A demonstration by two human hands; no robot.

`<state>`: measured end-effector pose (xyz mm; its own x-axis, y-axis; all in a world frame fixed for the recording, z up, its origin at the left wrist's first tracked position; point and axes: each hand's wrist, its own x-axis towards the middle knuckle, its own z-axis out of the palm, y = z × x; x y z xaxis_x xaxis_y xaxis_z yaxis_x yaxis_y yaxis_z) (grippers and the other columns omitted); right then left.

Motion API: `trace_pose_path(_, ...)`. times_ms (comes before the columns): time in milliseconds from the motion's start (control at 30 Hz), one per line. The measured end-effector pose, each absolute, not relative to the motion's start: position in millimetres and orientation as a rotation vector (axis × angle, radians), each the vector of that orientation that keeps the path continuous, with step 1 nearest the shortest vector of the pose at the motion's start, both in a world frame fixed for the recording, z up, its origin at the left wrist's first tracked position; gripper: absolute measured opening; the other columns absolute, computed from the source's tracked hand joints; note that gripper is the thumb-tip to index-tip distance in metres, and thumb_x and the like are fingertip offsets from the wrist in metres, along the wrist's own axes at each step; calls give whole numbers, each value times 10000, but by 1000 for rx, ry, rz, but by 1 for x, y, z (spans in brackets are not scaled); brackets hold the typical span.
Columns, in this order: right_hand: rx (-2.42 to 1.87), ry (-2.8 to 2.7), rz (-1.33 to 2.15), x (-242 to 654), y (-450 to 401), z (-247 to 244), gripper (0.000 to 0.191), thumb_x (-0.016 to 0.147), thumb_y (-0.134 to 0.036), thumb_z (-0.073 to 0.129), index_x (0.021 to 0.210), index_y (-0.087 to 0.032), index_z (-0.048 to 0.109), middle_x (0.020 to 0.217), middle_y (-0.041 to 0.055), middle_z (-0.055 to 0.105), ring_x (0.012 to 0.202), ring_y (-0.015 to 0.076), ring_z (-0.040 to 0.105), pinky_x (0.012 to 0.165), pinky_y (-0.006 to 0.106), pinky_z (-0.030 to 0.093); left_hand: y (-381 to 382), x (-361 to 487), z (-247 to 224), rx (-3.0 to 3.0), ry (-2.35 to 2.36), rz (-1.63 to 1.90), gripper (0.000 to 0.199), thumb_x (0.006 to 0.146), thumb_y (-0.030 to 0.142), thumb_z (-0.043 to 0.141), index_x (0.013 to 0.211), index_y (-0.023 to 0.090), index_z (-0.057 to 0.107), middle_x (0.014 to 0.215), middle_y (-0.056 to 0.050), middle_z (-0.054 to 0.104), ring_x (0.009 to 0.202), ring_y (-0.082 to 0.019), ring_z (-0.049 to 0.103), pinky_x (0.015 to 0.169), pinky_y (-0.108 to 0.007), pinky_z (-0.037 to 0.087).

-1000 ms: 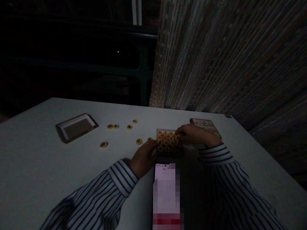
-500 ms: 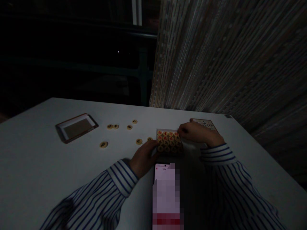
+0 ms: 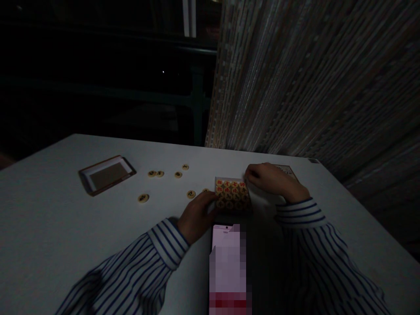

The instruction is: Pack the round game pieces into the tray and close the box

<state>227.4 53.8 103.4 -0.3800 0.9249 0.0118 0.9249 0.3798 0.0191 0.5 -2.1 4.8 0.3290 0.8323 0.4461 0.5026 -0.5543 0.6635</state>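
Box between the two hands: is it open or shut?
Open: the box shows rows of round pieces, with no lid over them.

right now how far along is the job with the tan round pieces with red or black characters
Probably well along: rows of tan round pieces already sit in the small rectangular box. In hand: the left hand touches the box's left side; the right is by its far right corner, its grip hidden. Apparently left: seven loose black-marked pieces.
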Motion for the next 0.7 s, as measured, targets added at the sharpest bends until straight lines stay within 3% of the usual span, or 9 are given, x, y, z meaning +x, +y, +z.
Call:
trace_pose_path(167, 1814, 2629, 75, 225, 52, 108, 311, 873, -352, 371, 876, -176, 627, 823, 76, 663, 729, 174, 582, 608, 246, 341, -4, 0, 14, 2158, 1179, 1126, 120, 786, 160, 514, 861, 173, 607, 884, -49, 650, 843, -158, 601, 756, -310, 492)
trace_pose_path(300, 1832, 2648, 140, 222, 48, 113, 319, 877, -363, 362, 873, -179, 621, 828, 70, 664, 728, 174, 578, 589, 251, 321, -6, 0, 17, 2142, 1220, 1082, 118, 808, 188, 496, 830, 170, 610, 790, -34, 643, 738, -141, 592, 667, -275, 478)
trace_pose_path(700, 1879, 2659, 184, 215, 43, 122, 271, 862, -328, 390, 916, -197, 622, 855, 49, 665, 743, 177, 578, 585, 255, 319, -8, 0, 17, 2159, 1242, 1056, 118, 802, 217, 512, 812, 170, 620, 760, -32, 653, 693, -136, 593, 627, -261, 466)
